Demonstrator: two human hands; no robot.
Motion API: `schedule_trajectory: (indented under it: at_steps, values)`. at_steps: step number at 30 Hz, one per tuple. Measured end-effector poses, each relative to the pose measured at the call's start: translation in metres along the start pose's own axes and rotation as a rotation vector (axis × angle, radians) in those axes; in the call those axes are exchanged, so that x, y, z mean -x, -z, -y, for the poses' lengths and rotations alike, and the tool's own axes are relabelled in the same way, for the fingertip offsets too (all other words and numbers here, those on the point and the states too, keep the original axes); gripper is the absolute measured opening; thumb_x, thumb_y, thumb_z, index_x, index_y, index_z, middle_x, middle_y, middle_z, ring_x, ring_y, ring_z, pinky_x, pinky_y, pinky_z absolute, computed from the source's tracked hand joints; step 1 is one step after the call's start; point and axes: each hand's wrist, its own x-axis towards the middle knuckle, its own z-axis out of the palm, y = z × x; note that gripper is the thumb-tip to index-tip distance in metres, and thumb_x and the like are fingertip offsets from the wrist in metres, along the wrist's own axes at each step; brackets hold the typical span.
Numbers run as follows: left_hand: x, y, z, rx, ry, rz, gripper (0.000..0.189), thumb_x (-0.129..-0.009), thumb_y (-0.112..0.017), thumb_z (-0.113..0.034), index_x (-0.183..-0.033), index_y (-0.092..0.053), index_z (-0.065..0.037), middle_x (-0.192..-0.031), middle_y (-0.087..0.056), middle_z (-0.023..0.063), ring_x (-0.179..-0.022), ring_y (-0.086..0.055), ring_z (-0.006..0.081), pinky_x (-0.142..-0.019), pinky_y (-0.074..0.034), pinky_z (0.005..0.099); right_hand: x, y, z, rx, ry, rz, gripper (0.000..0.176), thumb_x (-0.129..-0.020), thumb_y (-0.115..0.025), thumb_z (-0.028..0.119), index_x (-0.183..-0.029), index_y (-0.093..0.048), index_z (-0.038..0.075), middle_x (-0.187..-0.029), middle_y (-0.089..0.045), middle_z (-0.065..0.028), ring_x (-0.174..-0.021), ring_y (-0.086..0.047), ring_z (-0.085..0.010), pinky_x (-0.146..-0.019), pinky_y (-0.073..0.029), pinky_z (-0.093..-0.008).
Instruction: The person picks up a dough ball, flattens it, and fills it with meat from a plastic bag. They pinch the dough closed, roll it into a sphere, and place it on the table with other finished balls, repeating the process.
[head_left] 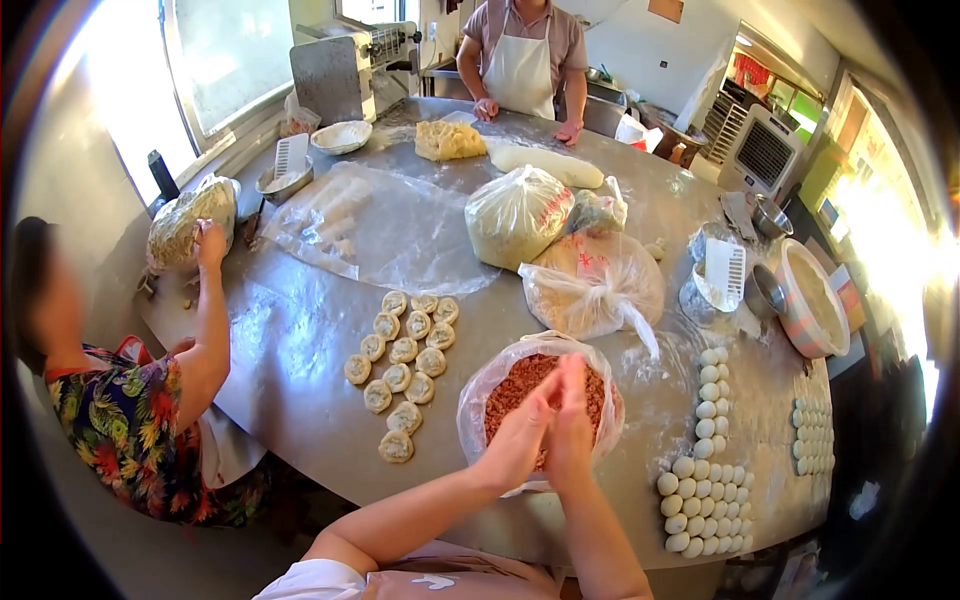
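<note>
Both of my hands are raised over a plastic-lined bowl [470, 412] of reddish-brown crumbly filling [510, 390]. My left hand [518, 435] and my right hand [571, 425] press together, palms facing, fingers pointing away from me. Anything between the palms is hidden. Left of the bowl, several round pieces with pale centres [403, 350] lie in rows on the metal table [300, 400]. To the right, several smooth white dough balls [708, 500] sit in a group, with a narrow column of them stretching away from me.
Bagged dough [518, 215], a knotted bag [595, 280] and a clear plastic sheet [385, 225] lie beyond the bowl. A person in an apron [520, 65] stands across the table. Another person's hand [210, 243] touches covered dough [185, 225] at left. A bucket [812, 300] stands right.
</note>
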Motion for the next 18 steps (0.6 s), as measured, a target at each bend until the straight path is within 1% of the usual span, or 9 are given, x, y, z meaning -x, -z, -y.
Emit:
schedule_trajectory:
  at_steps: [2,5,6,9,10,13,14,17,18]
  values:
    - [0.008,-0.007,0.007,0.133,0.140,0.064,0.053,-0.104,-0.033,-0.036,-0.141,-0.036,0.001,-0.137,-0.045,0.0113,-0.126,-0.042,0.0169,-0.105,-0.033,0.0306,-0.002,0.002,0.007,-0.174,-0.069,-0.078,0.070,-0.099,-0.025,0.049,-0.144,-0.026,-0.004,-0.150,-0.027,-0.0196,-0.139,-0.025,-0.0296,-0.112,-0.020,-0.0392]
    - [0.004,-0.019,-0.001,0.083,0.019,-0.060,0.041,-0.102,-0.043,-0.026,-0.135,-0.045,-0.002,-0.123,-0.056,0.0066,-0.111,-0.052,0.0109,-0.095,-0.042,0.0261,-0.014,0.010,0.021,-0.396,-0.125,-0.134,0.081,-0.097,-0.014,0.061,-0.147,-0.020,-0.003,-0.155,-0.018,-0.0150,-0.144,-0.013,-0.0253,-0.116,-0.009,-0.0375]
    - [-0.001,-0.021,-0.001,0.172,0.006,-0.139,0.032,-0.100,-0.050,-0.022,-0.125,-0.055,-0.002,-0.108,-0.064,0.0056,-0.095,-0.058,0.0088,-0.082,-0.048,0.0232,-0.016,0.013,0.023,-0.456,-0.116,-0.116,0.084,-0.096,-0.013,0.064,-0.148,-0.018,-0.002,-0.156,-0.015,-0.0138,-0.145,-0.008,-0.0238,-0.116,-0.006,-0.0371]
    - [0.002,-0.013,-0.007,0.143,0.129,-0.230,0.025,-0.100,-0.051,-0.023,-0.104,-0.063,-0.001,-0.090,-0.067,0.0039,-0.080,-0.059,0.0070,-0.070,-0.048,0.0218,-0.005,0.011,0.034,-0.722,-0.034,-0.100,0.084,-0.096,-0.016,0.064,-0.149,-0.015,-0.002,-0.157,-0.012,-0.0134,-0.145,-0.009,-0.0246,-0.117,-0.006,-0.0385]
    - [0.002,-0.005,-0.006,0.212,0.143,-0.243,0.030,-0.100,-0.050,-0.025,-0.087,-0.064,-0.002,-0.080,-0.066,0.0036,-0.073,-0.059,0.0076,-0.065,-0.047,0.0231,-0.005,0.010,0.033,-0.775,-0.077,-0.097,0.083,-0.097,-0.023,0.061,-0.149,-0.012,-0.002,-0.157,-0.010,-0.0142,-0.144,-0.009,-0.0251,-0.116,-0.006,-0.0395]
    - [-0.001,0.002,-0.014,0.231,-0.046,-0.309,0.033,-0.101,-0.049,-0.028,-0.084,-0.062,-0.002,-0.081,-0.065,0.0037,-0.075,-0.059,0.0092,-0.067,-0.048,0.0245,0.005,0.007,0.029,-0.465,-0.054,-0.081,0.071,-0.099,-0.037,0.046,-0.146,-0.018,-0.004,-0.153,-0.017,-0.0199,-0.139,-0.020,-0.0254,-0.113,-0.017,-0.0392]
    - [-0.002,0.010,-0.013,0.257,-0.067,-0.327,0.035,-0.101,-0.047,-0.029,-0.084,-0.063,-0.003,-0.085,-0.065,0.0051,-0.084,-0.060,0.0113,-0.080,-0.048,0.0280,0.008,0.007,0.028,-0.360,-0.046,-0.075,0.068,-0.100,-0.042,0.041,-0.145,-0.019,-0.004,-0.151,-0.020,-0.0217,-0.138,-0.023,-0.0254,-0.112,-0.020,-0.0391]
    - [-0.004,0.008,-0.015,0.103,-0.183,-0.377,0.042,-0.102,-0.041,-0.033,-0.088,-0.062,0.000,-0.093,-0.065,0.0100,-0.102,-0.060,0.0200,-0.091,-0.046,0.0334,0.018,-0.007,0.030,-0.458,-0.063,0.102,0.058,-0.101,-0.041,0.036,-0.139,-0.026,-0.005,-0.142,-0.034,-0.0186,-0.131,-0.033,-0.0244,-0.109,-0.025,-0.0377]
    - [-0.002,0.013,-0.018,0.111,-0.132,-0.229,0.047,-0.100,-0.042,-0.043,-0.107,-0.062,-0.001,-0.115,-0.062,0.0128,-0.116,-0.053,0.0230,-0.101,-0.039,0.0371,0.018,-0.014,0.036,-0.369,-0.068,-0.082,0.045,-0.101,-0.040,0.033,-0.128,-0.039,-0.003,-0.123,-0.051,-0.0146,-0.114,-0.049,-0.0219,-0.100,-0.037,-0.0346]
